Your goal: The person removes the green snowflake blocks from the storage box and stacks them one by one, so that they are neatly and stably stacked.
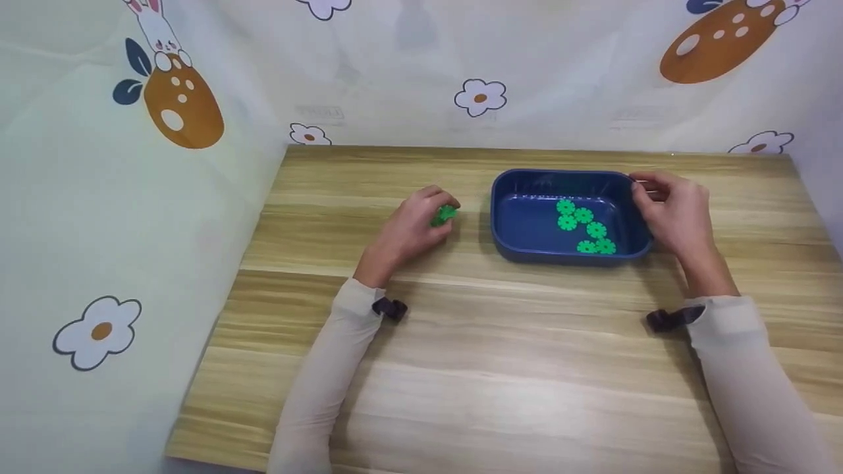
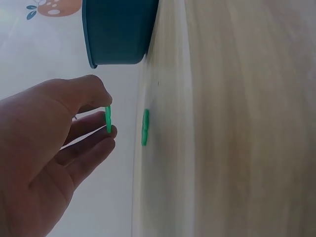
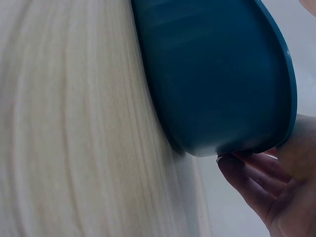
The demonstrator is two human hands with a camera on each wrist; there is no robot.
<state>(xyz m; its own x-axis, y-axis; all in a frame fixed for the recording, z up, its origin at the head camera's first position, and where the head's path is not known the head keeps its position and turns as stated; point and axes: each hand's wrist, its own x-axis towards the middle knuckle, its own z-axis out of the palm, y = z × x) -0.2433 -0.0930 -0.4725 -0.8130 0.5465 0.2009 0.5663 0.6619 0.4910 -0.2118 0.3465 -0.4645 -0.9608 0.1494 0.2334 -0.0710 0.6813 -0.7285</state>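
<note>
My left hand pinches a green notched plastic disc between thumb and fingertips, above the table. A second green disc lies flat on the wood just under it. To the right stands a dark blue rectangular tub, and my right hand grips its right end, thumb at the rim and fingers against the outer wall. Inside the tub, several flower-like green discs lie spread over the right half of the floor.
The wood-grain table meets a patterned cloth wall close behind the tub. Another cloth side borders the table on the left. Dark bands sit on both wrists over pale sleeves.
</note>
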